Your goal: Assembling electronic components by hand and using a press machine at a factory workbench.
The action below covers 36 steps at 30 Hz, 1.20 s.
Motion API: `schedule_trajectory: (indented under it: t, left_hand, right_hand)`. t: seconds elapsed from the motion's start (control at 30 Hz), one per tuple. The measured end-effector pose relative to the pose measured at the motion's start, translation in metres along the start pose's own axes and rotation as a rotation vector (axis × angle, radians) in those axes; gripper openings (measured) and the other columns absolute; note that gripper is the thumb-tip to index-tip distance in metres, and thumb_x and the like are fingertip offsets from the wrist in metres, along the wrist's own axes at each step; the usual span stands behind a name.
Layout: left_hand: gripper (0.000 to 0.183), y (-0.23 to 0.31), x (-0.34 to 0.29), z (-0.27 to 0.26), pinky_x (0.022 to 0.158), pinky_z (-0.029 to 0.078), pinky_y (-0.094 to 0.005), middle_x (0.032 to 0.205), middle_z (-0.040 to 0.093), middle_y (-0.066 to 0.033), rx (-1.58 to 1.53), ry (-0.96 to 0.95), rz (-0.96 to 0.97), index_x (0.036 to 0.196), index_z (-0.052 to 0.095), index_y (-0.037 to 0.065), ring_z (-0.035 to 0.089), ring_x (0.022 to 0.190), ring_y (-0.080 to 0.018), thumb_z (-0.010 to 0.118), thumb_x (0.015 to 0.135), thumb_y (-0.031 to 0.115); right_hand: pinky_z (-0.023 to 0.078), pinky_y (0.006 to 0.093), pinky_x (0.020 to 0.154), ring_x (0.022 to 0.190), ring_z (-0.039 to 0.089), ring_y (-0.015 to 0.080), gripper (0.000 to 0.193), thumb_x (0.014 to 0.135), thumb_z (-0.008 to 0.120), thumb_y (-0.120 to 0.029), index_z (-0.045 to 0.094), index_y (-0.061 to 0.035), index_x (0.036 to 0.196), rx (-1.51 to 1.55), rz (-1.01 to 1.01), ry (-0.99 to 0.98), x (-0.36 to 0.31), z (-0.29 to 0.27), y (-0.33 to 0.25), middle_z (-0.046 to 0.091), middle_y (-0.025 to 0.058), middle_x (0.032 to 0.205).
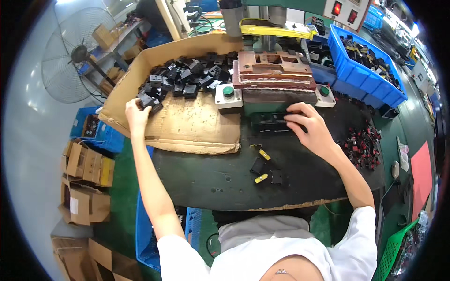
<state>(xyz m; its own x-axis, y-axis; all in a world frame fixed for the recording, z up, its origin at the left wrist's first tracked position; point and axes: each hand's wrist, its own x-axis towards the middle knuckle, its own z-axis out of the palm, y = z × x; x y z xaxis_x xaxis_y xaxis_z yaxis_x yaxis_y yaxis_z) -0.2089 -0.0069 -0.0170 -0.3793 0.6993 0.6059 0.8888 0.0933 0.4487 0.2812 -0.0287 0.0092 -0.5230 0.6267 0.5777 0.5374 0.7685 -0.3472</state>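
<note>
Got the left hand [137, 114] out at the near-left edge of a heap of black plastic housings [187, 75], with thumb and fingers drawn in narrow at one black housing [148, 99]. Can't tell from here whether properly pinched or only touched. Can see the right hand [307, 126] with fingers loosely curled and tips at the right end of a long black block [269, 122]; can't make out anything held, or how firm the touch is.

Would guess at light, stiff moulded plastic for the housing, so fine with a fingertip pinch. Probably a bit slick on the flat faces and maybe fragile along thin edges, so best not to squeeze hard. Would go for two opposite side walls, thumb near, fingers far. Watch for snagging on neighbours packed in just beyond the left fingertips.

Would bet on rigid and fairly heavy for the block, so better steadied by the end than lifted. Also worth noting: a couple of small yellow pieces [265, 155] lying loose, bodyward and left of the right hand.
</note>
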Motion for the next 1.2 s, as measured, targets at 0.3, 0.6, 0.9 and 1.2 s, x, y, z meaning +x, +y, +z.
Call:
schedule_trajectory:
  t: [0.3, 0.6, 0.9, 1.2]
  left_hand:
    - [0.034, 0.007, 0.004, 0.000, 0.071, 0.047, -0.0294, 0.085, 0.062, -0.0110, -0.076, 0.142, -0.043, 0.094, 0.059, -0.001, 0.059, 0.075, -0.0194, 0.074, 0.067, 0.013]
    - [0.022, 0.049, 0.008, -0.016, 0.087, 0.046, -0.0338, 0.098, 0.058, -0.0070, -1.301, -0.085, -0.337, 0.103, 0.054, 0.000, 0.055, 0.092, -0.0154, 0.059, 0.086, 0.013]
    - [0.028, 0.033, 0.012, -0.011, 0.083, 0.052, -0.0440, 0.099, 0.055, -0.0172, -1.743, -0.010, -0.764, 0.099, 0.050, -0.008, 0.057, 0.089, -0.0273, 0.055, 0.088, 0.017]
    - [0.016, 0.072, 0.001, -0.015, 0.070, 0.050, -0.0298, 0.091, 0.054, -0.0082, -1.427, -0.126, -0.720, 0.092, 0.052, 0.001, 0.053, 0.079, -0.0169, 0.061, 0.080, 0.006]
  right_hand:
    - [0.049, 0.0309, 0.068, 0.081, 0.062, 0.0249, 0.029, 0.070, 0.061, 0.003, 0.060, -0.0043, 0.098, -0.341, -0.317, 0.224, 0.042, -0.019, 0.001, 0.062, 0.0075, 0.101]
    - [0.050, 0.0341, 0.068, 0.079, 0.062, 0.0256, 0.020, 0.077, 0.058, -0.015, 0.065, -0.0052, 0.093, -0.474, -0.201, 0.122, 0.105, -0.009, 0.057, 0.065, 0.0066, 0.093]
    - [0.050, 0.0345, 0.067, 0.076, 0.062, 0.0275, 0.027, 0.079, 0.062, -0.035, 0.069, -0.0098, 0.085, -0.237, -0.005, -0.058, 0.117, -0.023, 0.076, 0.066, 0.0069, 0.086]
    - [0.046, 0.0225, 0.073, 0.085, 0.057, 0.0079, 0.018, 0.087, 0.057, -0.015, 0.066, -0.0009, 0.096, 0.188, 0.235, -0.024, 0.048, -0.088, 0.061, 0.064, 0.0047, 0.093]
